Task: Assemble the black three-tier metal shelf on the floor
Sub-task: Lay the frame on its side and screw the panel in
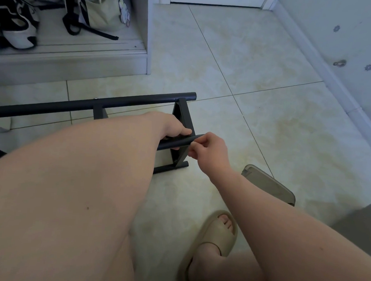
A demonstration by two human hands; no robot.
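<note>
The black metal shelf frame lies on its side on the tiled floor. Its far pole (92,104) runs from the left edge to mid-frame. A flat cross bracket (184,121) joins that pole to a middle pole (176,142) and a lower pole (170,167). My left hand (173,126) grips the middle pole just left of the bracket. My right hand (207,148) pinches the end of the same pole with thumb and fingers; whatever small part is between them is hidden. My left forearm covers most of the frame's near side.
A white cabinet (120,59) with shoes (16,30) and a bag (101,7) stands at the back left. A wall (346,41) runs along the right. My foot in a beige slipper (213,238) is at the bottom, a second slipper (268,183) further right.
</note>
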